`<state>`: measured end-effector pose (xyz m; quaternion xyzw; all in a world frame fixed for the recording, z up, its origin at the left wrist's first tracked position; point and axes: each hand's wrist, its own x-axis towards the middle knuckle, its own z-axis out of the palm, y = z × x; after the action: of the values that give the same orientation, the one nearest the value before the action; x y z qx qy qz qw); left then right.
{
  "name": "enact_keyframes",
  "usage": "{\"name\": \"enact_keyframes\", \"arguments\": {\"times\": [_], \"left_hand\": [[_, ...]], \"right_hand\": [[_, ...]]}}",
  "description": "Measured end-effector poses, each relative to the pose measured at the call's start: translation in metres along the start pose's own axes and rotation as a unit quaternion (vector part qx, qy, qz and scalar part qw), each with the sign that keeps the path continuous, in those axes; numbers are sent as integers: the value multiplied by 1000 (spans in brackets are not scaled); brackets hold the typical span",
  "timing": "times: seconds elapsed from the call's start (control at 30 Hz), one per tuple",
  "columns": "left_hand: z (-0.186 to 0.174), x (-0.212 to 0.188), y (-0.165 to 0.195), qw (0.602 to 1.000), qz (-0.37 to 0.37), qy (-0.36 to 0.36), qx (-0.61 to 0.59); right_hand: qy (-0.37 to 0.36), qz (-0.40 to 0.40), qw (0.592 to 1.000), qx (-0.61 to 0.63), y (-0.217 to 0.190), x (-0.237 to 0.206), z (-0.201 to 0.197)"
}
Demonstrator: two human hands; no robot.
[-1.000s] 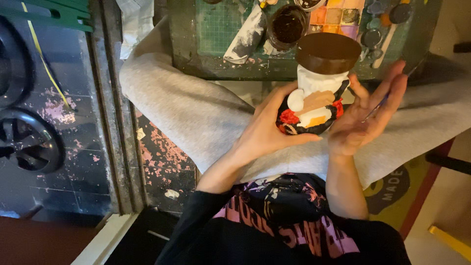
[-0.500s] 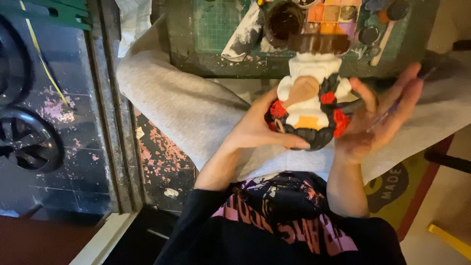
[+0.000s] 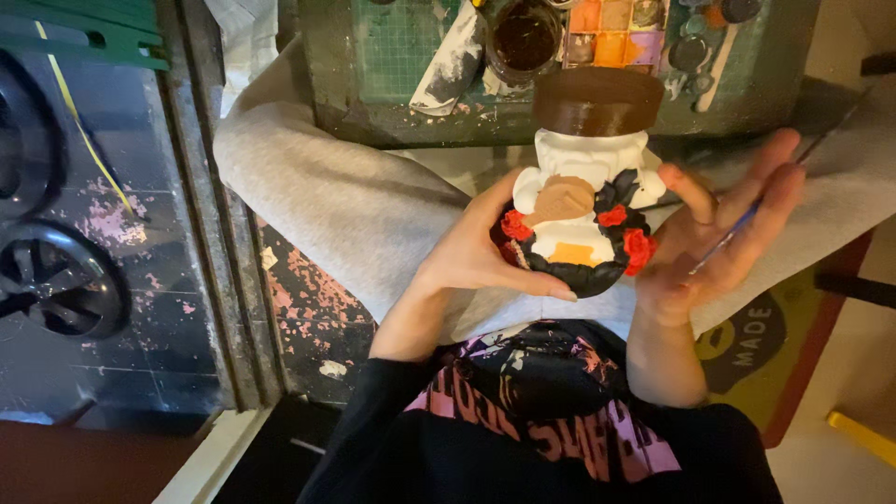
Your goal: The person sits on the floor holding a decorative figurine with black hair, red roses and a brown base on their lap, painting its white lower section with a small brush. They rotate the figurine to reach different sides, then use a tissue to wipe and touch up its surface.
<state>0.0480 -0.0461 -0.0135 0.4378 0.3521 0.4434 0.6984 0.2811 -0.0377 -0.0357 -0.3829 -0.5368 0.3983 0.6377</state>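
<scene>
Shirt: nearest to us is our black shirt [image 3: 551,420] with pink lettering.
Left hand: our left hand [image 3: 471,257] cups the painted figurine [image 3: 581,201] from the left, fingers curled under its black base, holding it firmly.
Figurine: it sits above our lap between both hands, white with black trim, red flowers, a tan patch, an orange patch and a brown cap at the far end.
Right hand: our right hand [image 3: 714,233] is spread wide, palm against the figurine's right side, with a thin paintbrush [image 3: 747,219] lying across the fingers; the fingers are not closed.
Lap: grey trousers [image 3: 336,201] beneath.
Table: further off, a green cutting mat [image 3: 401,51], a paint jar [image 3: 525,37] and a paint palette [image 3: 621,28].
</scene>
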Motion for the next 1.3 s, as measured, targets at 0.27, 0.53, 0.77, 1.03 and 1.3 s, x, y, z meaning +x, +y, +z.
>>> {"name": "enact_keyframes", "arguments": {"times": [0.27,0.53,0.77,1.03,1.3], "left_hand": [[8,-5,11,985,56,73,148],[9,-9,15,975,39,84,204],[9,-9,20,979,14,79,186],[6,-10,25,976,37,72,203],[7,-13,27,973,34,79,215]], "right_hand": [[-94,70,992,-50,-24,20,13],[-100,148,983,-47,-44,24,33],[-108,182,977,-26,-55,36,44],[-166,225,957,75,-63,48,37],[-168,227,955,90,-64,48,40]]}}
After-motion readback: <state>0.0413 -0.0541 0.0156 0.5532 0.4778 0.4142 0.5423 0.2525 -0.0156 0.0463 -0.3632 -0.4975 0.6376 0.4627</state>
